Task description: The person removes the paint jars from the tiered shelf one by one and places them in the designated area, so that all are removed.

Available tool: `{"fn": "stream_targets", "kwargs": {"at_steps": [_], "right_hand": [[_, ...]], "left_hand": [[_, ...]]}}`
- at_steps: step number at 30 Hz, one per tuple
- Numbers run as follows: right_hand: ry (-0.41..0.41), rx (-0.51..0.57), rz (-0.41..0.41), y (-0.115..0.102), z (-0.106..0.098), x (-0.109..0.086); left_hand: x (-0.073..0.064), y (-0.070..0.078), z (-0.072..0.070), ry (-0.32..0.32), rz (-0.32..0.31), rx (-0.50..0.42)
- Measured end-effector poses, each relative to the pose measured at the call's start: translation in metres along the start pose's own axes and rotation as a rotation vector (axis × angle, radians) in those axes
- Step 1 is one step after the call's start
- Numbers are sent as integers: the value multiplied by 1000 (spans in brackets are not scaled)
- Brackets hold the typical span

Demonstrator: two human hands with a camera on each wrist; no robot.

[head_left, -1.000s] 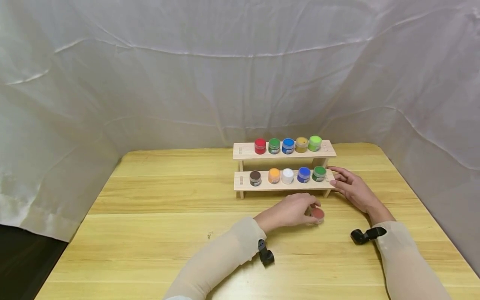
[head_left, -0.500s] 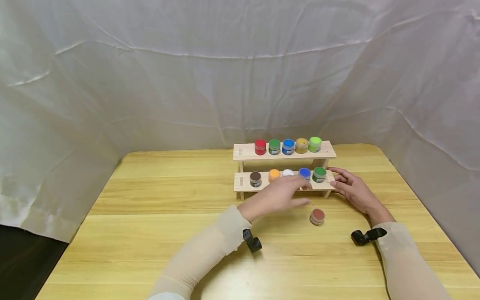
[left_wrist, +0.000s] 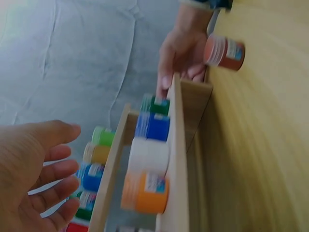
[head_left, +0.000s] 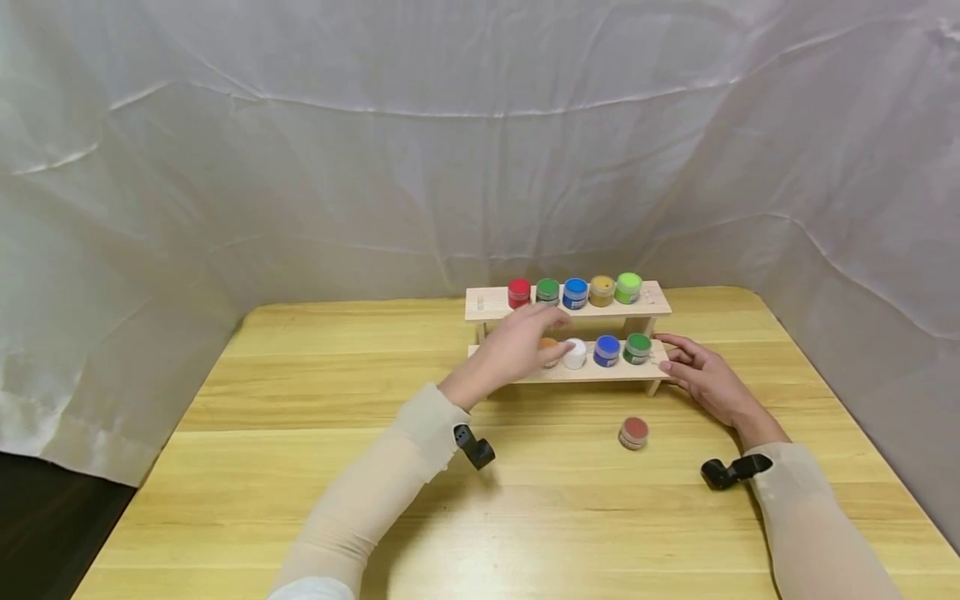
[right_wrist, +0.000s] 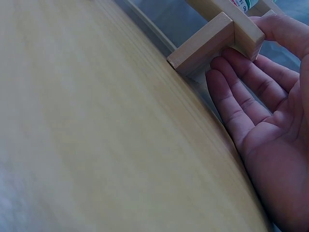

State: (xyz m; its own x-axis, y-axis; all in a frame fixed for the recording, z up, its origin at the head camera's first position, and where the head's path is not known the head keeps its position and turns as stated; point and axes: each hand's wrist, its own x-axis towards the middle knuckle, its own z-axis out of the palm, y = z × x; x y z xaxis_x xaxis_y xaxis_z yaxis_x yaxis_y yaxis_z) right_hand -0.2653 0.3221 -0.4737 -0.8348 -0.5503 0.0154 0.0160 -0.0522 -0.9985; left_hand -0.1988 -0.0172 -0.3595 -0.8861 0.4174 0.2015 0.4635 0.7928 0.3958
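Observation:
A two-tier wooden rack (head_left: 592, 375) stands toward the back of the table, with small paint jars along both steps. My left hand (head_left: 517, 350) hovers over the left part of the rack, fingers spread, holding nothing. In the head view it hides the dark brown jar and partly covers the orange jar (left_wrist: 149, 192); its thumb overlaps the white jar (head_left: 575, 357). My right hand (head_left: 705, 379) grips the right end of the lower step, thumb on the board, fingers beneath. A reddish-brown paint jar (head_left: 633, 433) stands upright on the table before the rack.
Blue (head_left: 607, 351) and green (head_left: 637, 348) jars stand at the right of the lower step. Red (head_left: 518, 292), green, blue, ochre and lime (head_left: 628, 288) jars line the upper step. A grey cloth (head_left: 480, 183) surrounds the back and sides of the wooden table (head_left: 300, 400).
My left hand has let go of the reddish-brown jar, leaving it on the table, and moved up and left over the rack. My right hand stays at the rack's end.

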Motion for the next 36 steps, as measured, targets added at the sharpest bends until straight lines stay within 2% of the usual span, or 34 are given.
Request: {"fn": "stream_targets", "kwargs": {"at_steps": [9, 13, 18, 25, 31, 36], "right_hand": [[9, -8, 9, 0, 2, -1], [12, -14, 4, 0, 3, -1], [-2, 8, -10, 0, 5, -1], [-3, 8, -13, 0, 6, -2], [1, 4, -1, 2, 8, -2], [8, -3, 4, 2, 7, -2]], "left_hand": [[5, -22, -18, 126, -146, 35], [8, -29, -21, 157, -201, 54], [13, -36, -23, 170, -226, 91], [18, -43, -23, 151, -240, 144], [19, -49, -26, 105, -261, 124], [20, -54, -31, 67, -251, 109]]}}
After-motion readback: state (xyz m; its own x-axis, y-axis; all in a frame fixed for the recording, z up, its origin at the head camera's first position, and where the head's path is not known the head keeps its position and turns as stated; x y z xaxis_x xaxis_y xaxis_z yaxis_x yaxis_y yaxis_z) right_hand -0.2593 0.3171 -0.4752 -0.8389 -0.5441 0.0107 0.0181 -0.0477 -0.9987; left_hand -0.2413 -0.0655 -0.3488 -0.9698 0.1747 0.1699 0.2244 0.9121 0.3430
